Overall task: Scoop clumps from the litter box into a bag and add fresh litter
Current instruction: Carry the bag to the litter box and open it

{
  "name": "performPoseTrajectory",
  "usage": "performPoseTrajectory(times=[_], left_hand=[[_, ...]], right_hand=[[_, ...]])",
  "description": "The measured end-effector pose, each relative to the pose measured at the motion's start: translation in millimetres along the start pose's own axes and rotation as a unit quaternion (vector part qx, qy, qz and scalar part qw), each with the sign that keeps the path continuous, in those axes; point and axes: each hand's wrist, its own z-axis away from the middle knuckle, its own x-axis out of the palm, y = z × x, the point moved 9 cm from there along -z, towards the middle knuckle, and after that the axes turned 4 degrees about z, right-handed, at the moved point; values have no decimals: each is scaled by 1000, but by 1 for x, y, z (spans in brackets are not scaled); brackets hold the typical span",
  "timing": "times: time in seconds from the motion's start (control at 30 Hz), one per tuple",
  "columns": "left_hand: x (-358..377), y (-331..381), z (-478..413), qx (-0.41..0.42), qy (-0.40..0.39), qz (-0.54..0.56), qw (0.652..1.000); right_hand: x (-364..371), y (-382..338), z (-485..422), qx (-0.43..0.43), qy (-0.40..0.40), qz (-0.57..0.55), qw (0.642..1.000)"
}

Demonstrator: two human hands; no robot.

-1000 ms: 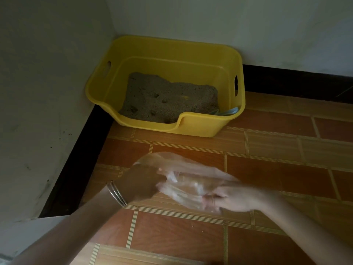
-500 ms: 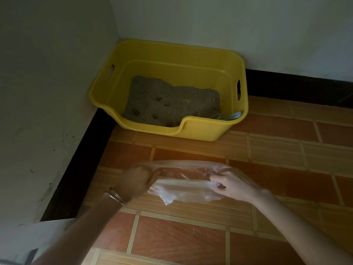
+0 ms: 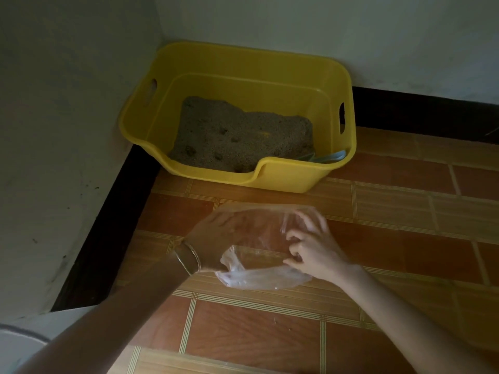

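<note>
Clear plastic bag [image 3: 256,276] is hanging between both hands: the right hand [image 3: 310,252] is pinching its rim, the left hand [image 3: 216,236] is sitting inside it, its fingers too veiled to judge. The yellow litter box [image 3: 283,182] is lying straight ahead, long axis crosswise, scoop [image 3: 330,157] nearer the right hand.

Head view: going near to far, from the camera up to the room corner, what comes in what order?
Clear plastic bag → strip of tiled floor → litter box front wall → litter → white wall.
</note>
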Motion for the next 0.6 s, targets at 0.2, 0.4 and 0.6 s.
performPoseTrajectory(times=[0.2, 0.4, 0.6], left_hand=[[24, -27, -1, -101, -48, -63, 992], [-2, -16, -4, -31, 76, 52, 995], [-49, -20, 22, 15, 219, 153, 963]], right_hand=[[13, 10, -7, 71, -24, -14, 997], [6, 19, -5, 94, 58, -47, 993], [-23, 20, 18, 76, 181, -165, 967]])
